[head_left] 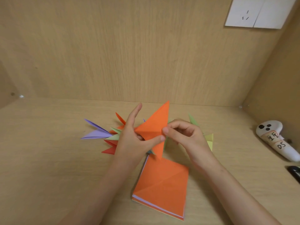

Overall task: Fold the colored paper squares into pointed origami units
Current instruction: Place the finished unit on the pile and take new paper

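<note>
Both hands meet above the wooden tabletop (48, 159), working 1 orange paper piece (154, 125) that is lifted off the surface. The piece is partly folded: 1 long point rises toward the back wall, another point hangs down toward the paper stack, and a crease runs across its middle.

The left hand (133, 137) holds the piece from the left side. Its thumb lies against the lower front face of the paper, pinching it against fingers hidden behind, while the index finger stretches up and away from the paper. The right hand (183, 133) is curled, its thumb and fingertips pinching the right edge of the orange piece near the crease.

Directly below the hands, nearer the person, lies a stack of paper squares (162, 184) with an orange sheet on top, marked by diagonal creases; white and pale edges show along its near side.

Behind the left hand, finished pointed units (103, 135) lie in a loose cluster on the tabletop: purple, light green, orange and red. More units in green and yellow (209, 138) sit behind the right hand.

At the far right rests a white controller (276, 140) with handwritten labels, and a dark object (294, 172) lies at the frame edge. A white wall socket (258, 12) sits upper right.
</note>
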